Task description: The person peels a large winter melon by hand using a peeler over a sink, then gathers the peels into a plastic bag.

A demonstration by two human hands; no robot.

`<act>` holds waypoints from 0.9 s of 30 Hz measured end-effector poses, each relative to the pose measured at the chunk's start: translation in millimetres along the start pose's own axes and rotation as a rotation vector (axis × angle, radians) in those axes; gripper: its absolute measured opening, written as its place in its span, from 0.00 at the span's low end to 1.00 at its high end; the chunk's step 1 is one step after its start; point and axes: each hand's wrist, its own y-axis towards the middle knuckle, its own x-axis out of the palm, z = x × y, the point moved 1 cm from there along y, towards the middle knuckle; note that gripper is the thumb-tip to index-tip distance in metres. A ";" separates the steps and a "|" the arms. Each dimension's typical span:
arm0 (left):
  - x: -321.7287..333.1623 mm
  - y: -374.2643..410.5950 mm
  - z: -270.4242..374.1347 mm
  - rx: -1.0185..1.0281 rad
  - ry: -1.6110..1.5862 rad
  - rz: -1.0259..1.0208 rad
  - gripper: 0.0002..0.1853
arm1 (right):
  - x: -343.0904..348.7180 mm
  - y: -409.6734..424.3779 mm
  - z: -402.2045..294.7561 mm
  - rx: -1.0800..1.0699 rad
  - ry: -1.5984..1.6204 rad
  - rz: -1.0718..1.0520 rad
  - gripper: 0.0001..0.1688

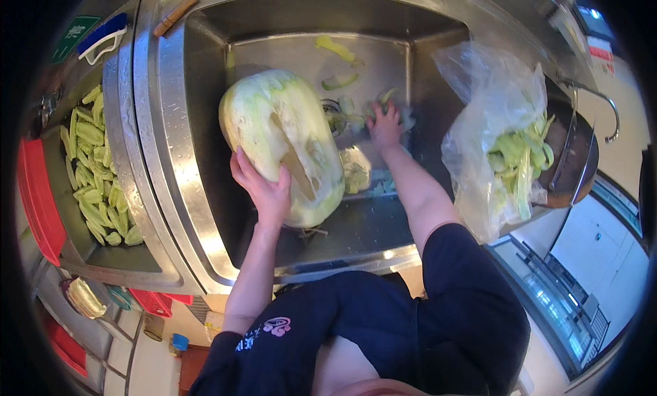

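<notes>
A large, partly peeled winter melon (pixel 318 191) stands in the steel sink (pixel 287 47), with pale flesh and a deep hollow along its upper side. My left hand (pixel 264 191) grips its near left side, thumb at the hollow's edge. To the right of the melon, my right hand (pixel 385 121) reaches down to the sink floor among scattered green peels (pixel 347 105). Its fingers are spread over the scraps; whether any is held cannot be made out. Beside the melon lies a pale cut piece (pixel 355 169). Longer peel strips (pixel 334 48) rest toward the far wall.
A clear plastic bag (pixel 472 134) with green peelings (pixel 521 160) sits on the right rim, next to a round board (pixel 580 165) and a faucet (pixel 611 103). The left basin holds many peeled green gourds (pixel 97 175). A wooden handle (pixel 176 15) and a blue brush (pixel 104 34) lie at upper left.
</notes>
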 end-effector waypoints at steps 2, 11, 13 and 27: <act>-4.7 0.9 -2.3 -0.007 0.001 0.010 0.48 | 17.8 -53.1 14.5 -0.198 0.002 -0.087 0.24; 10.3 -8.6 -14.0 0.070 0.041 0.064 0.47 | -112.1 -162.1 -10.8 -0.386 0.550 -0.079 0.25; 11.5 -9.3 -13.6 0.036 0.047 0.073 0.47 | -213.2 -178.9 -15.2 -0.492 0.610 0.085 0.22; 7.8 1.9 -17.0 0.036 0.042 0.072 0.52 | -334.9 -174.6 27.2 -0.554 0.323 0.419 0.31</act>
